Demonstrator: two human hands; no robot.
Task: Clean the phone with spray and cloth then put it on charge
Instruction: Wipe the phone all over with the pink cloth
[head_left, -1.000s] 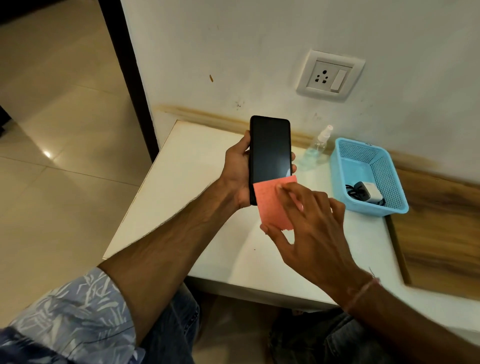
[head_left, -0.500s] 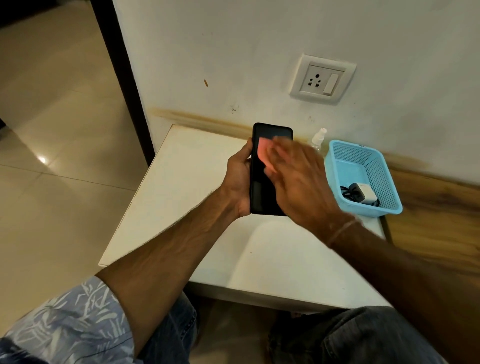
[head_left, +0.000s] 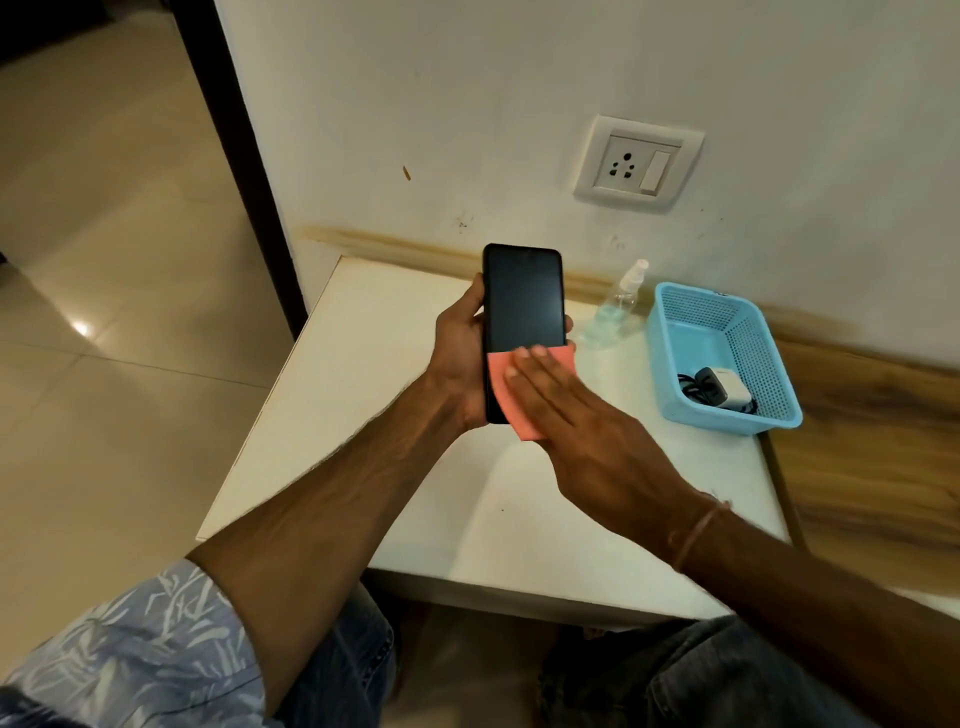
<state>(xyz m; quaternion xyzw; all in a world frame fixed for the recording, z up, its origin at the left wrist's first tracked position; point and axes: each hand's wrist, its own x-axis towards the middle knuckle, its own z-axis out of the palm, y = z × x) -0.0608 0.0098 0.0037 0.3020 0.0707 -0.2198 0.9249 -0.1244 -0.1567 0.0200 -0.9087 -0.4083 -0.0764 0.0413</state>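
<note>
A black phone (head_left: 523, 301) with a dark screen is held upright above the white table (head_left: 363, 415), gripped around its edges by my left hand (head_left: 460, 358). My right hand (head_left: 587, 436) lies flat with straight fingers, pressing a pink cloth (head_left: 506, 387) against the lower part of the screen. The cloth hides the phone's bottom third. A clear spray bottle (head_left: 618, 306) with bluish liquid stands on the table by the wall, right of the phone. A white charger with a dark cable (head_left: 719, 392) rests inside a blue basket (head_left: 779, 358).
A white wall socket with a switch (head_left: 638, 163) is set in the wall above the table. A wooden surface (head_left: 872, 467) adjoins the table's right side. A dark door frame (head_left: 234, 140) and tiled floor (head_left: 104, 260) lie to the left. My knees are under the table's front edge.
My right hand slid the pink cloth from the top of the screen back down to the lower part. The left hand kept holding the phone upright.
</note>
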